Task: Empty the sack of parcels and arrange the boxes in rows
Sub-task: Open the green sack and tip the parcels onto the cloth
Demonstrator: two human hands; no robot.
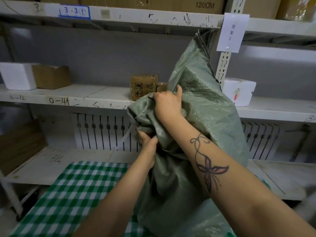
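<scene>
The left grip (147,141) curls into bunched fabric of the green sack (205,108), probably steadying its weight. At its one o'clock the right grip (168,102) clutches a higher fold, seemingly to open the mouth. The sack stands upright on the checked bench (77,185), toward its two o'clock.

— What sort of place is this?

— A stockroom. White slotted-steel shelving racks (223,65) bear scrawled bay numbers, a blue-edged paper label (74,11) reads "3-3", a white paper sign (232,31) hangs on an upright, and brown cardboard cartons (205,5) and white foam boxes (239,91) sit on the shelves.
</scene>
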